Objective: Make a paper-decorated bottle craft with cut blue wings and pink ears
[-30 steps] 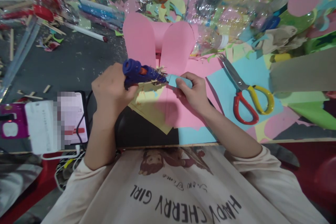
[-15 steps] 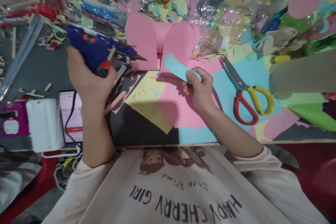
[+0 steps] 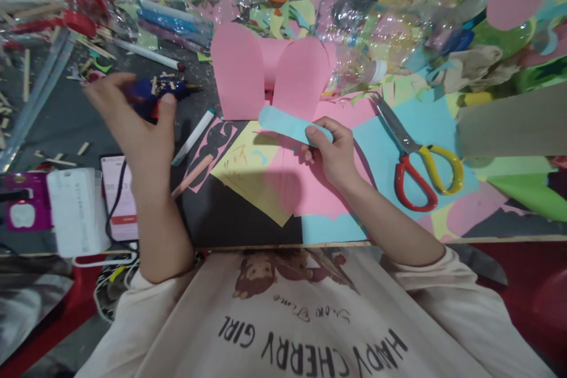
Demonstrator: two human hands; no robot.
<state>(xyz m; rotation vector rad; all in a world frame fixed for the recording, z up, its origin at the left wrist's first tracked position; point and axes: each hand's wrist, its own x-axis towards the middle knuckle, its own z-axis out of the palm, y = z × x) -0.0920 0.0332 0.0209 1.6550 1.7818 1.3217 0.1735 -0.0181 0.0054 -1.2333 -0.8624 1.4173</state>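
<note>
Largest first: a pink paper form with two rounded lobes point(image 3: 238, 74) sits near twelve o'clock from the view's centre, lobes pointing to twelve; it looks light and easily creased, best taken by its lower edges. At ten o'clock is the blue hot-glue gun point(image 3: 165, 87), long axis roughly nine to three, nozzle toward three; it should be the heaviest piece, stiff and smooth, safest by the grip, well away from a probably hot tip. The left hand point(image 3: 142, 130) is spread wide around it, thumb apart from the fingers; whether it touches, I can't tell. Smallest, the pale-blue paper strip point(image 3: 286, 124) lies just above centre, its rounded free end aimed between nine and ten. The right hand point(image 3: 335, 146) pinches the opposite end between thumb and curled fingers, a sensible hold, since paper this thin and feather-light would bend readily.
</note>
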